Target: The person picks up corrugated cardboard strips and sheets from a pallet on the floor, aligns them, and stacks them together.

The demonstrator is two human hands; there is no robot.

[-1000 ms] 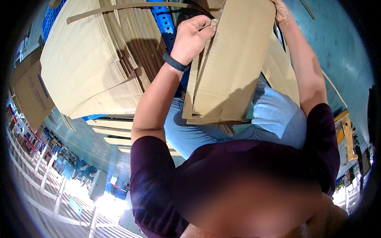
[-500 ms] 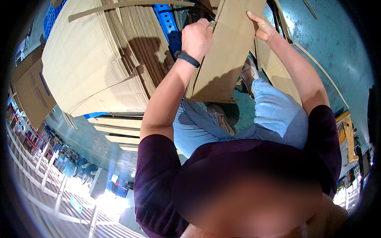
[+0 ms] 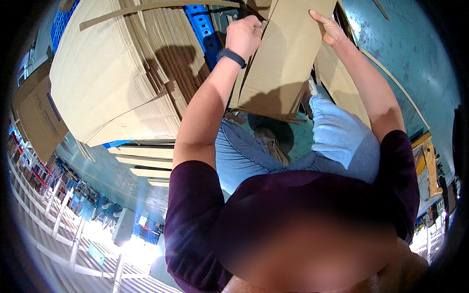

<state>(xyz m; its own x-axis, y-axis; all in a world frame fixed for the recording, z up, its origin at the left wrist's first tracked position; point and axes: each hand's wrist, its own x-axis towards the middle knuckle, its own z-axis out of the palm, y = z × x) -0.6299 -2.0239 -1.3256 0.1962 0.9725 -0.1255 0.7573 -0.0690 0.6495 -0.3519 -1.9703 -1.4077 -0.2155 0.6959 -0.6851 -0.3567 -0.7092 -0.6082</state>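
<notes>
Between my hands a long brown cardboard sheet (image 3: 288,53) leans toward me, its lower end layered as if several pieces lie together. My right hand (image 3: 330,29) grips its far right edge, thumb on top and fingers underneath. At the left edge my left hand (image 3: 243,36) is a closed fist, with a dark band on the wrist. Whatever sits inside that fist is hidden. To the left stands a thick stack of cardboard sheets (image 3: 102,73), and a narrow cardboard strip (image 3: 156,6) lies across its far end.
A blue perforated plastic piece (image 3: 202,31) shows beside the stack. Another cardboard sheet (image 3: 337,78) lies on the green floor (image 3: 405,63) at the right, near my leg. A printed brown carton (image 3: 41,112) stands at far left. A yellow frame (image 3: 429,163) is at far right.
The cardboard sheet has swung a little right, and its lower end has fanned apart. Both hands have moved slightly, my left a bit farther away and my right a bit to the right.
</notes>
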